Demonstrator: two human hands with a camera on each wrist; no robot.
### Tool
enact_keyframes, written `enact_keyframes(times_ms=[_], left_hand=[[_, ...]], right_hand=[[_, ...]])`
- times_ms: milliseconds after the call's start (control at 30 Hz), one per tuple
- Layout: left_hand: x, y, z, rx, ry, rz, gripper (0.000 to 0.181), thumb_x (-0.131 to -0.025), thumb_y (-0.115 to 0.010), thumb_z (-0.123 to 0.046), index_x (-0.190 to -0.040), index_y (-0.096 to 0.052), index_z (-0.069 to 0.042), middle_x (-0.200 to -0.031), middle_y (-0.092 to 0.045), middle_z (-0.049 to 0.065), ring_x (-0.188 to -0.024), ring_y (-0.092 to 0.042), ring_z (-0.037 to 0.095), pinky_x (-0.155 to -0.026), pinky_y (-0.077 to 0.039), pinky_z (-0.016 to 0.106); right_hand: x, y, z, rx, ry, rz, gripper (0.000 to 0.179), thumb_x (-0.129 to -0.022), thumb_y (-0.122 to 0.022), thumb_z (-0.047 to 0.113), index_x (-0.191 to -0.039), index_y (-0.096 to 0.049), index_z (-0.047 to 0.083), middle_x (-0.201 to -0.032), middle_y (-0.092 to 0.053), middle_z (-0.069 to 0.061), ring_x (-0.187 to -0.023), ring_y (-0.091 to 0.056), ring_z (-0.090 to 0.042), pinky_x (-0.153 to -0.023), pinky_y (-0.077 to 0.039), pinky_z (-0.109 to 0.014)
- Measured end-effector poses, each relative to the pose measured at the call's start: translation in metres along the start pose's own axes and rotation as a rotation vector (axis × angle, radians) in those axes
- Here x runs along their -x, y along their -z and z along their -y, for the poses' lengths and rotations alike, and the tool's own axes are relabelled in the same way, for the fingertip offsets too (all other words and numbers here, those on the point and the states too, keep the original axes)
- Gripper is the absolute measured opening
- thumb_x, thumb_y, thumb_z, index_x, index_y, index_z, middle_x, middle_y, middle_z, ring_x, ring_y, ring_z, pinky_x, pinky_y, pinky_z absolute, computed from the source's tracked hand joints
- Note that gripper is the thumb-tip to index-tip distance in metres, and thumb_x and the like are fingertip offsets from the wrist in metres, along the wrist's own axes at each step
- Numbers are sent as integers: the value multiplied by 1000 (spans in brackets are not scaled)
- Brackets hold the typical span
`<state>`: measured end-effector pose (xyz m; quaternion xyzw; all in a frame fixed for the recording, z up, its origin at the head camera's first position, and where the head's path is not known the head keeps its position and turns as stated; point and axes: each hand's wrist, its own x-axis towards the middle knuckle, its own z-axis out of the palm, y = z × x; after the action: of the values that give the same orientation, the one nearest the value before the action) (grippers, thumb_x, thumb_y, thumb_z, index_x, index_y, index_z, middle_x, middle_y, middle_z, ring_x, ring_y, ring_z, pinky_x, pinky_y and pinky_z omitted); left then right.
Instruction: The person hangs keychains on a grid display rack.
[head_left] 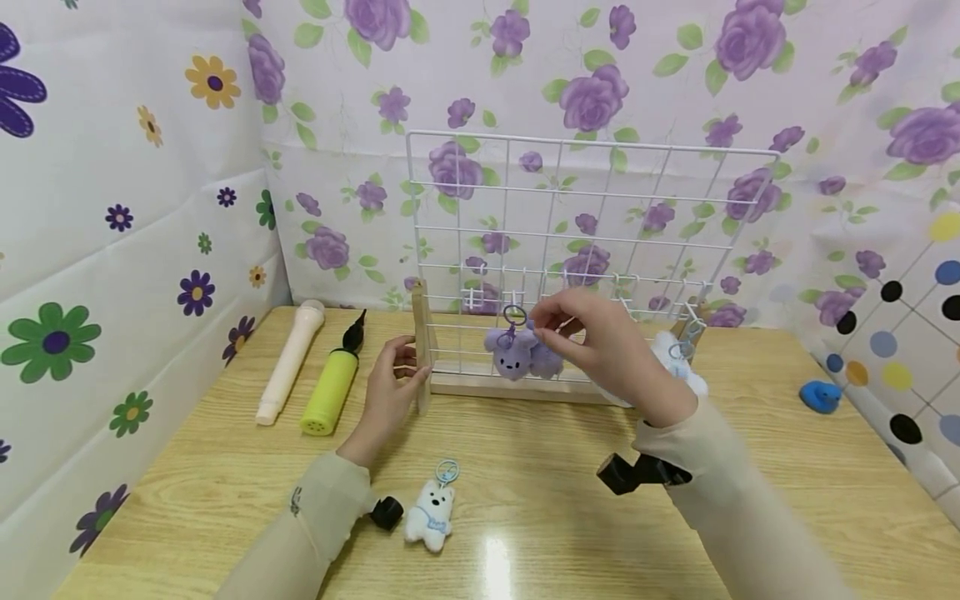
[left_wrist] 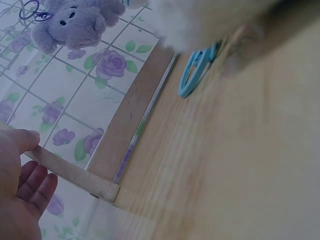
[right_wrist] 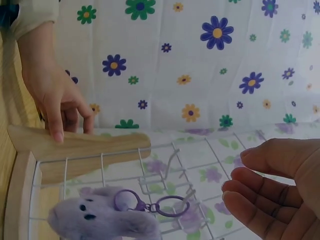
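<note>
My left hand [head_left: 392, 383] holds the wooden end post [head_left: 421, 333] of a white wire grid rack [head_left: 555, 193], thumb on one side and fingers on the other. A purple plush keychain [head_left: 512, 362] hangs from a hook at the rack's lower middle by its purple ring [right_wrist: 172, 206]. Just beside the plush, my right hand [head_left: 600, 337] has its fingers loosely bent. The right wrist view shows this hand apart from the ring and holding nothing. A white bear keychain [head_left: 431, 515] with a blue ring lies on the table near my left wrist.
A white plush keychain [head_left: 670, 352] hangs at the rack's right end, partly behind my right hand. Left of the rack lie a yellow-green cylinder [head_left: 332, 392] with a black tip and a pale microphone-shaped tube [head_left: 291, 362]. A small blue toy [head_left: 821, 397] sits far right.
</note>
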<state>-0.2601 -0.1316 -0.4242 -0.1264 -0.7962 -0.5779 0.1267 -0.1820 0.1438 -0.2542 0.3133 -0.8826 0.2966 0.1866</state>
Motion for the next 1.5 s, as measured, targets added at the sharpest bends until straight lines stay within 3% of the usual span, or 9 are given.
enact_keyframes(times_ms=[200,367,833,1133,1500], left_hand=[[-1,-1,0,1,-8,2,47,-92,-62,-5,-135,-43,-4,-119,-54,19,-107,-57,29,-92,-51,43],[-1,0,-1,-2,-12,0,47,-92,-63,-5,-135,-43,-4,-118,-55,19,-106,-57,29,-91,-51,42],[0,-1,-1,-21,-29,-10,49,-91,-64,-4,-135,-43,-2,-118,-55,20,-105,-57,28,-88,-52,33],[-1,0,0,-15,-13,-6,47,-91,-64,-6,-135,-44,-4,-118,-55,18,-105,-57,28,-89,-51,37],[1,-1,-1,-7,12,-10,47,-91,-63,-5,-134,-44,-4,-118,-55,19,-105,-57,28,-91,-50,41]], right_hand=[[13,-11,1,-61,67,-42,14,-87,-68,4,-101,-68,5,-95,-69,-6,-80,-66,-13,-69,-57,-24],[24,-22,2,-124,76,-20,15,-88,-68,4,-103,-67,6,-95,-67,-5,-81,-65,-12,-70,-56,-23],[37,-64,1,-228,-13,126,16,-89,-68,8,-105,-66,8,-97,-67,-7,-82,-64,-10,-68,-55,-21],[40,-96,-7,-247,-4,225,14,-90,-67,14,-103,-67,8,-92,-68,-4,-80,-63,-8,-67,-53,-20],[43,-128,-13,-258,-106,364,17,-90,-68,15,-103,-66,5,-92,-68,-3,-79,-61,-6,-70,-54,-21]])
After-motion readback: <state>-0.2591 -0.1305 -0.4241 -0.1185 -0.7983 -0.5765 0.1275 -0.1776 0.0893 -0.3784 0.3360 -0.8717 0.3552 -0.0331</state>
